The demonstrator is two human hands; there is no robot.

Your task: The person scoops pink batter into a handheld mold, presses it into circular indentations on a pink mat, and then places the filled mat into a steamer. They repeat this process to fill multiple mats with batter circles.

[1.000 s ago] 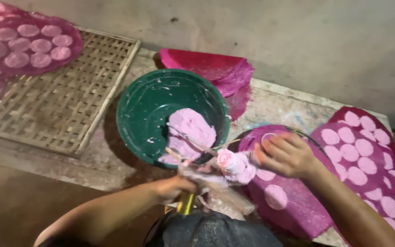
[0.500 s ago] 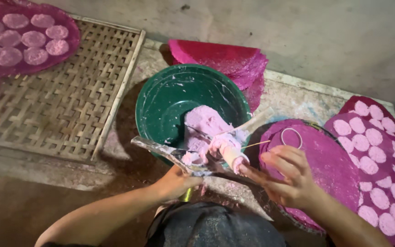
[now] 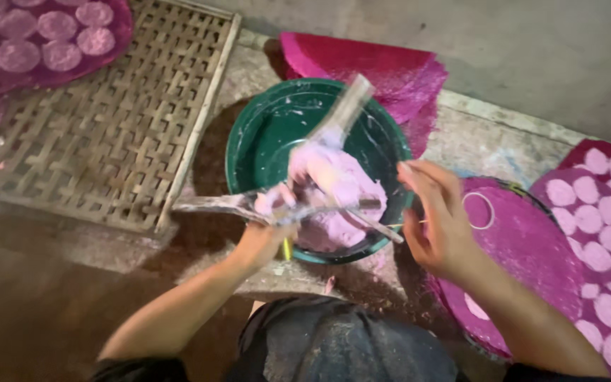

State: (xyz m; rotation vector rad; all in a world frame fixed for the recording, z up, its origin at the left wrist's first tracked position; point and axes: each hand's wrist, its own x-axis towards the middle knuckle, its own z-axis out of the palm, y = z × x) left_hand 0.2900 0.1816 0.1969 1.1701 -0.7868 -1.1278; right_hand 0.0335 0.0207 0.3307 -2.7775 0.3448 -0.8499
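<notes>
A lump of pale pink dough (image 3: 337,191) sits in a round green basin (image 3: 256,141), heaped toward the near side, and it looks soft, wet and sticky, with smears left on the basin's inner wall. Long, thin, dough-coated sticks (image 3: 348,106) are pushed into it; one slants up and away past the far rim, and others lie crosswise over the near rim, blurred by motion. The left hand (image 3: 263,237) is closed around the near end of these tools at the basin's front edge, though exactly how many it grips cannot be told. The right hand (image 3: 436,216) is held just beside the basin's right rim, fingers loosely spread and curled, with nothing clearly gripped in it. For the working of the dough to go well, the tools would best be kept low inside the basin and the sticky mass scraped back toward the middle, with the free hand kept ready to steady the rim. Right of the basin lies a magenta mat (image 3: 532,247) of coarse, fibrous weave bearing a thin ring (image 3: 478,211), and further right another mat is covered with flat pale pink discs (image 3: 606,237). Behind the basin a folded magenta mat (image 3: 369,67) is seen. To the left a woven bamboo tray (image 3: 100,120) rests on the rough, stained tabletop (image 3: 482,134).
</notes>
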